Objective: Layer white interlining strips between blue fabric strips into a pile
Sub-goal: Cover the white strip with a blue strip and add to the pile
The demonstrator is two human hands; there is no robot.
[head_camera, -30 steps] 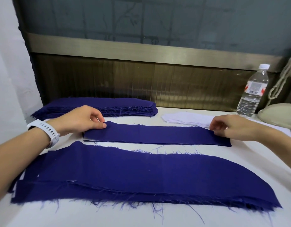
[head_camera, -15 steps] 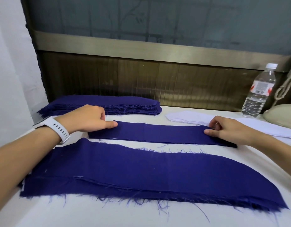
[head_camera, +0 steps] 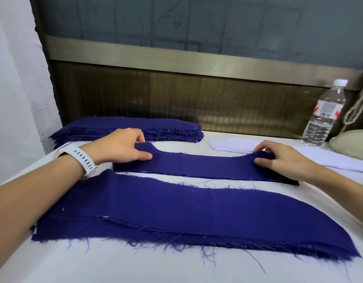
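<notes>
A narrow blue fabric strip [head_camera: 199, 165] lies across the middle of the white table. My left hand [head_camera: 121, 147] pinches its left end and my right hand [head_camera: 280, 158] pinches its right end; both far corners are lifted off the table. In front of it lies a wide pile of blue fabric [head_camera: 176, 217] with frayed edges. A stack of blue strips [head_camera: 123, 130] sits at the back left. White interlining strips [head_camera: 233, 145] lie at the back right, partly behind my right hand.
A clear water bottle [head_camera: 323, 117] stands at the back right beside a beige rounded object [head_camera: 352, 144] with a cord. A dark wood panel runs along the table's far edge. A white wall borders the left side.
Both hands went from pressing the narrow strip's ends to pinching them, and the far corners of the strip have risen off the table.
</notes>
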